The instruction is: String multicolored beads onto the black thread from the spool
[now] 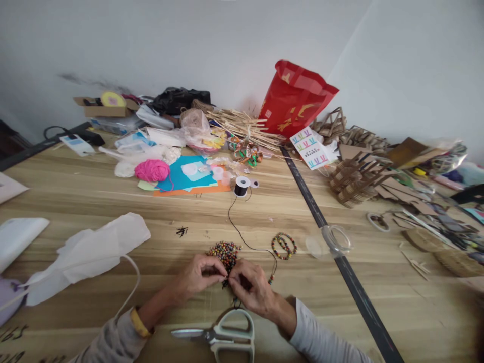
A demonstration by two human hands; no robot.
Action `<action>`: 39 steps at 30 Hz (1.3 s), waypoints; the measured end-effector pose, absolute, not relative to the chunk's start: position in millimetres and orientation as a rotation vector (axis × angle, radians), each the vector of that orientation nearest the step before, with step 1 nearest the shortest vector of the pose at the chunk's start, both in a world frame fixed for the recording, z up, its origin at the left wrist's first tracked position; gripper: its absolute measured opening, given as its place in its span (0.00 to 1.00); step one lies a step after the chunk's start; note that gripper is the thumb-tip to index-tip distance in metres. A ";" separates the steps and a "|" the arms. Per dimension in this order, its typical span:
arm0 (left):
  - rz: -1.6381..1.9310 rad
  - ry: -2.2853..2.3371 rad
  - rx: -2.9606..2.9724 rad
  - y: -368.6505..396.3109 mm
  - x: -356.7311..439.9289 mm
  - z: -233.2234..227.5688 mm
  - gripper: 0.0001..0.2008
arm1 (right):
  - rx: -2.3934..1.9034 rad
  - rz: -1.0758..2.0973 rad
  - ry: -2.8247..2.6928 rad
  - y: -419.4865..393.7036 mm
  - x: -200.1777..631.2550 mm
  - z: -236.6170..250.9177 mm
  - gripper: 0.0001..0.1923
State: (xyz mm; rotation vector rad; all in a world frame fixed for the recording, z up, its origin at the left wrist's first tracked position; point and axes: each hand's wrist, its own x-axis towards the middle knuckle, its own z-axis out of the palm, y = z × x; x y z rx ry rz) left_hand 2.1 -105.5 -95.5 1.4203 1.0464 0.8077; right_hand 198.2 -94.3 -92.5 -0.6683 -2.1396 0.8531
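My left hand and my right hand meet fingertip to fingertip just in front of a pile of small multicoloured beads. Both are pinched closed. What sits between the left fingertips is too small to make out. A thin black cord runs from a black spool, curves past the right hand, carries a few threaded beads, and goes in under that hand, which appears to grip it. Scissors with pale handles lie partly open below my hands.
Two beaded bracelets lie right of the pile, near a roll of clear tape. White cloth is at left. Pink yarn, coloured paper, a red bag and small woven baskets stand farther back.
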 end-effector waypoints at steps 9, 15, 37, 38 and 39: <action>0.814 1.051 1.393 -105.7 2.6 -94.4 0.06 | -0.672 0.860 -2.136 -94.6 198.6 -90.9 0.06; 0.816 1.060 1.396 -105.6 1.7 -95.8 0.06 | -0.674 0.854 -2.142 -94.9 199.8 -91.7 0.05; 0.814 1.044 1.370 -105.9 1.8 -94.5 0.06 | -0.692 0.848 -2.123 -94.2 198.4 -92.5 0.07; 0.811 1.042 1.366 -106.0 1.8 -94.3 0.06 | -0.691 0.852 -2.122 -94.2 198.5 -92.3 0.06; 0.809 1.040 1.362 -106.1 1.8 -94.0 0.06 | -0.691 0.856 -2.121 -94.1 198.6 -92.3 0.06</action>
